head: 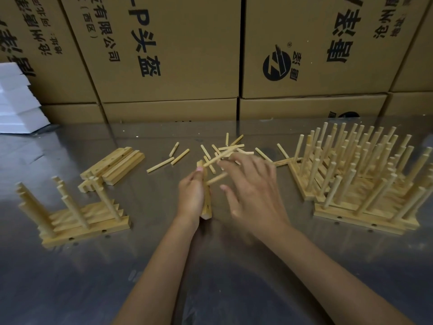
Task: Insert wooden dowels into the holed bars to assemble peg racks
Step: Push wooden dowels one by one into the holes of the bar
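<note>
My left hand [191,193] grips a holed wooden bar [207,205] that lies lengthwise on the metal table. One dowel [216,178] sticks out of the bar at a slant. My right hand [253,186] hovers just right of the bar and pinches a second dowel [218,158] whose tip sits at the bar's far end. Behind the hands lies a scatter of loose dowels [232,146].
Bare holed bars [112,166] are stacked at left centre. Finished peg racks stand at the front left [77,219] and in a large group at the right [360,174]. Cardboard boxes [175,55] wall off the back; white foam blocks [16,102] sit at far left.
</note>
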`<act>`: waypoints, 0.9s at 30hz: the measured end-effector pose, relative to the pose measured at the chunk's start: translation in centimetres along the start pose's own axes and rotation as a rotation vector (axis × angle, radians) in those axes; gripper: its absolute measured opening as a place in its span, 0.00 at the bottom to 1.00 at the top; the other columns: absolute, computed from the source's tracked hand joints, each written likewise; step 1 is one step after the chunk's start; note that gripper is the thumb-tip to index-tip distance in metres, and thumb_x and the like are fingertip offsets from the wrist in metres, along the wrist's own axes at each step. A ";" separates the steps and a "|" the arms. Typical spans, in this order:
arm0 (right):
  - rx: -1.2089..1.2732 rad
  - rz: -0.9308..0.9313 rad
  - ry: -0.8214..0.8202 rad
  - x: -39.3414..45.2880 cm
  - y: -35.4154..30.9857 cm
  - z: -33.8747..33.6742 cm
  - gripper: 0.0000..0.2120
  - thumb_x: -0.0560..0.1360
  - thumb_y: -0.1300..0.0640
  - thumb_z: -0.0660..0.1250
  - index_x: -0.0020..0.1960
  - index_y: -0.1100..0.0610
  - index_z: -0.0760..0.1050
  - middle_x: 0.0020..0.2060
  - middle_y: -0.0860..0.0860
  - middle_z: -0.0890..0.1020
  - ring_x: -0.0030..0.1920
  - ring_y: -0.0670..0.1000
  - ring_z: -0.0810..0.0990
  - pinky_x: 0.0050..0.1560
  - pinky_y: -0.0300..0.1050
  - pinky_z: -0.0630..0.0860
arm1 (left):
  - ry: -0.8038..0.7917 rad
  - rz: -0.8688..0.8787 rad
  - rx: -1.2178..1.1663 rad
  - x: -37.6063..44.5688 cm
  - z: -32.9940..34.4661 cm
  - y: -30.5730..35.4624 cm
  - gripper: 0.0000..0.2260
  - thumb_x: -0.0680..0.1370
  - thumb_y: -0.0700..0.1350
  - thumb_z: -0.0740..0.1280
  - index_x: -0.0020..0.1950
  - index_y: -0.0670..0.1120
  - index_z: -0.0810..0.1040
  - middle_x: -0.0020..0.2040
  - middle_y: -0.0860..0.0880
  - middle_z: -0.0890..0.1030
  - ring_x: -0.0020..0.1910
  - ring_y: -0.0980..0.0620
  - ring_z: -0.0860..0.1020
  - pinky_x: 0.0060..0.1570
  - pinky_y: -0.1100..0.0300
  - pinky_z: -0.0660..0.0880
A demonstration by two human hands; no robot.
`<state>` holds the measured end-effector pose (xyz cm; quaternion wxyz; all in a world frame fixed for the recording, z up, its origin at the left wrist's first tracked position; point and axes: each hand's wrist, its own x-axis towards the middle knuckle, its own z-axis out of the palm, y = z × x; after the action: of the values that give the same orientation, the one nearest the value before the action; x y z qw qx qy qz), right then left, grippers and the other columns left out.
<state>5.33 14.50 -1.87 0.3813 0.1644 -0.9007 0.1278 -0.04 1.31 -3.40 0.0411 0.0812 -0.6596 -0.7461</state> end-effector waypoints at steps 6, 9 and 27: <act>0.146 0.264 -0.120 -0.6 1.9 1.8 0.12 0.75 0.59 0.65 0.57 0.51 0.76 0.55 0.46 0.74 0.58 0.49 0.71 0.55 0.45 0.63 | 0.016 -0.207 -0.448 1.3 -2.3 1.0 0.12 0.84 0.53 0.59 0.53 0.48 0.78 0.28 0.50 0.72 0.22 0.57 0.69 0.20 0.67 0.66; 0.088 0.376 -0.355 0.3 3.0 4.4 0.16 0.77 0.56 0.63 0.64 0.50 0.75 0.60 0.47 0.74 0.63 0.49 0.69 0.62 0.48 0.64 | -0.047 -0.205 -0.504 1.5 -2.9 1.2 0.13 0.84 0.54 0.58 0.57 0.49 0.78 0.29 0.51 0.71 0.22 0.57 0.68 0.18 0.67 0.65; 0.082 0.468 -0.303 6.2 1.7 9.0 0.03 0.74 0.56 0.69 0.45 0.54 0.82 0.52 0.50 0.76 0.61 0.53 0.70 0.60 0.49 0.71 | -0.067 -0.234 -0.547 2.3 -3.2 1.0 0.13 0.84 0.53 0.58 0.58 0.47 0.78 0.28 0.50 0.71 0.21 0.56 0.68 0.18 0.66 0.64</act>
<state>-5.21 11.62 -3.62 0.1954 -0.0154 -0.9550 0.2226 -1.79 -2.33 -2.91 -0.0466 0.1176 -0.4211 -0.8981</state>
